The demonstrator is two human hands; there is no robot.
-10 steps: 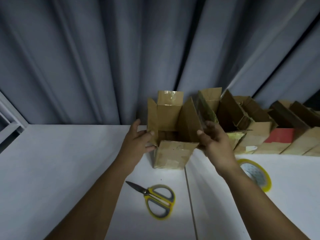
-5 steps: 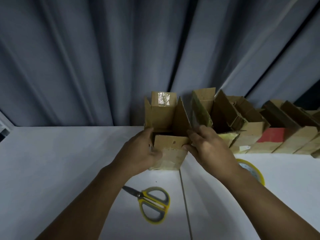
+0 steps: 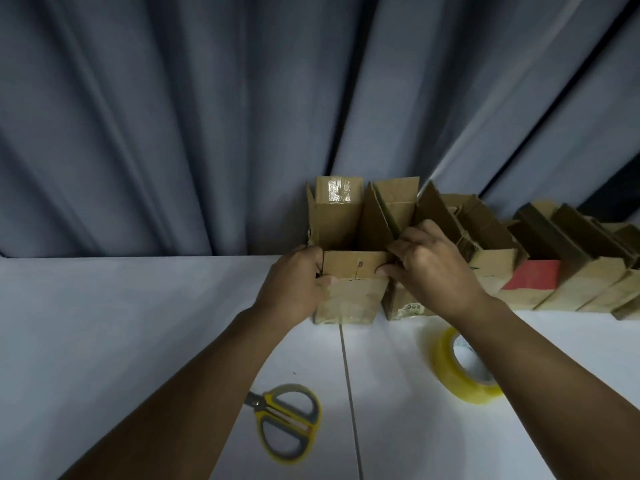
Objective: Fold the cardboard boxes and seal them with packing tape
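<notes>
A small brown cardboard box (image 3: 349, 292) stands upright on the white table (image 3: 138, 327) against the curtain, its top flaps up. My left hand (image 3: 294, 285) grips its left front corner, thumb on the near flap. My right hand (image 3: 429, 268) holds the right front corner, thumb on the near flap, fingers curled over the right edge. A roll of yellowish packing tape (image 3: 460, 368) lies on the table to the right, partly hidden by my right forearm.
Yellow-handled scissors (image 3: 287, 420) lie on the table near me. A row of open cardboard boxes (image 3: 502, 251) lines the back right, one with a red face (image 3: 531, 275). A grey curtain (image 3: 242, 116) hangs behind. A seam (image 3: 348, 375) splits the tabletop.
Both hands have closed in on the box's front corners and the near flap now stands folded up against the front. The view has shifted left, showing more of the tape roll.
</notes>
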